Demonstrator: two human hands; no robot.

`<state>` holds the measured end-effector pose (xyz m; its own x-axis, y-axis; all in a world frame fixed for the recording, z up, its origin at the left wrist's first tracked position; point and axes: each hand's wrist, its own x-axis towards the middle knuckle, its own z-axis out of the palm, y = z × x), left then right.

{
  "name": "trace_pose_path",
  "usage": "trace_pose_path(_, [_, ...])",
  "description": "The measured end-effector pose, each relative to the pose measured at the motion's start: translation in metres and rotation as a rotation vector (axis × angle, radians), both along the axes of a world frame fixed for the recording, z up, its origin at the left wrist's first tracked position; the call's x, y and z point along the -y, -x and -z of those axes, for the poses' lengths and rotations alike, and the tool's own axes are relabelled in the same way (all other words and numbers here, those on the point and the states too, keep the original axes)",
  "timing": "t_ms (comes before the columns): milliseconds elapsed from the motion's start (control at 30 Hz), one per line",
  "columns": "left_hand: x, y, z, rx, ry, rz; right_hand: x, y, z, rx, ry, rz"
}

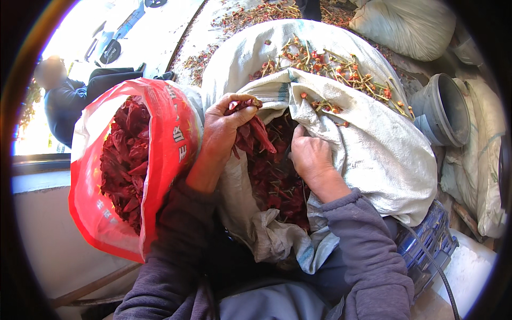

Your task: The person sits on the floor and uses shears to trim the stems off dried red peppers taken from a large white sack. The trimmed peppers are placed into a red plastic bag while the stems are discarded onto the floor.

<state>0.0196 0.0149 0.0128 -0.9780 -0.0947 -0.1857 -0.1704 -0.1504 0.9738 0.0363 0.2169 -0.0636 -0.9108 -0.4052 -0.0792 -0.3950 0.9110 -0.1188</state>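
Note:
My left hand [224, 130] is closed around a few dried red chili peppers [258, 132], their stem ends at my thumb. My right hand [314, 156] rests at the mouth of a large white woven sack [384, 160], the index finger pointing up against its folded edge. A thin dark thing shows beside that hand; whether it is gripped cannot be told. Inside the sack opening lie more dark red dried chilies [276, 180]. Left of my left hand stands a red and white plastic bag [160, 132] filled with dried chilies [128, 164].
Chili stems and caps [352, 76] lie on the sack's upper folds. To the right are a grey bucket [450, 110], a blue plastic crate [424, 240], a dark cable [436, 264] and more sacks [404, 28]. Another person [68, 104] is at upper left.

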Motion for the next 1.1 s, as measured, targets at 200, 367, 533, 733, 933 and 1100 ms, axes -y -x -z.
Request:
trace_pose_path(200, [0.001,0.005,-0.002,-0.032,-0.067,-0.066,0.006,0.006,0.005,0.142,0.173,0.174])
trace_pose_path(367, [0.014,0.009,-0.002,-0.022,-0.035,-0.064,-0.006,-0.006,-0.023,0.742,0.787,0.303])
trace_pose_path(533, [0.021,0.010,-0.005,-0.057,-0.041,-0.067,-0.013,-0.025,-0.047,1.348,1.527,0.353])
trace_pose_path(733, [0.022,0.011,-0.009,-0.041,-0.029,-0.083,-0.015,-0.012,-0.055,1.061,1.473,0.102])
trace_pose_path(933, [0.024,0.012,-0.009,-0.048,-0.016,-0.115,-0.009,-0.032,-0.049,1.436,1.438,0.074])
trace_pose_path(1100, [0.026,0.012,-0.013,-0.089,-0.046,-0.144,-0.010,-0.032,-0.044,1.149,1.342,0.062])
